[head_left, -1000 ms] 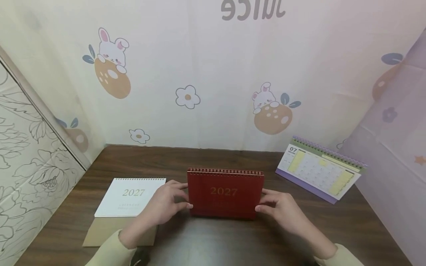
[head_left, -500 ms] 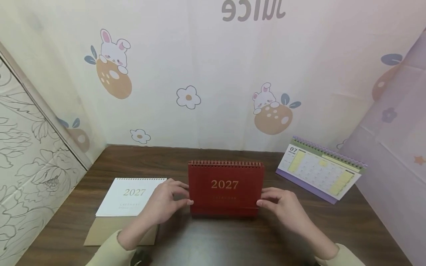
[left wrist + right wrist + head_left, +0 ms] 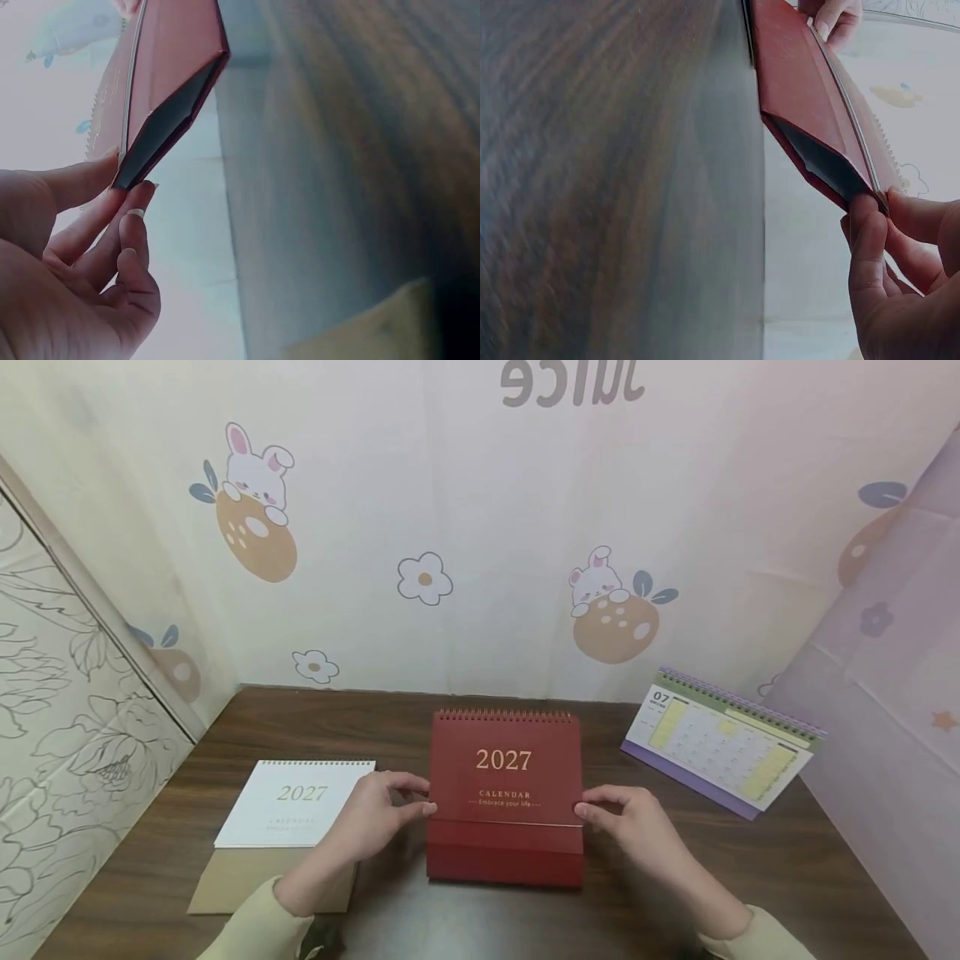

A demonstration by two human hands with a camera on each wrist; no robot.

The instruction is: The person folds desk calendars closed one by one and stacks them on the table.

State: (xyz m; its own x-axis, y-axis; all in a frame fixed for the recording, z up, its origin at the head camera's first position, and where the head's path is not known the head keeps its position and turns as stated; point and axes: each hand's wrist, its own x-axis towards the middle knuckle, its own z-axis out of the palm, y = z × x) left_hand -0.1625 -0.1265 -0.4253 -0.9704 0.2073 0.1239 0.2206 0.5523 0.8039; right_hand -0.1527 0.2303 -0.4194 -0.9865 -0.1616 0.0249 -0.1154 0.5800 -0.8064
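Note:
A red desk calendar (image 3: 504, 785) with gold "2027" lettering and a wire binding along its top leans back at the middle of the table in the head view. My left hand (image 3: 382, 814) pinches its left side edge between thumb and fingers. On the opposite edge, my right hand (image 3: 630, 818) grips it the same way. Both wrist views show the calendar's folded stand from its ends, with a dark hollow inside. The thumb of my left hand (image 3: 97, 270) lies on the page side, fingers behind. My right hand (image 3: 915, 270) has its fingertips at the stand's end corner.
A white 2027 calendar (image 3: 288, 810) with a tan base (image 3: 225, 885) lies to the left, partly behind my left arm. At the back right stands a purple-and-green calendar (image 3: 720, 743) showing month 07. A patterned curtain (image 3: 495, 510) hangs behind the wooden table (image 3: 360, 718).
The red calendar has tilted back from nearly upright, its lower front edge coming nearer to me. More of its cover and base front now shows. Both hands keep hold of the sides.

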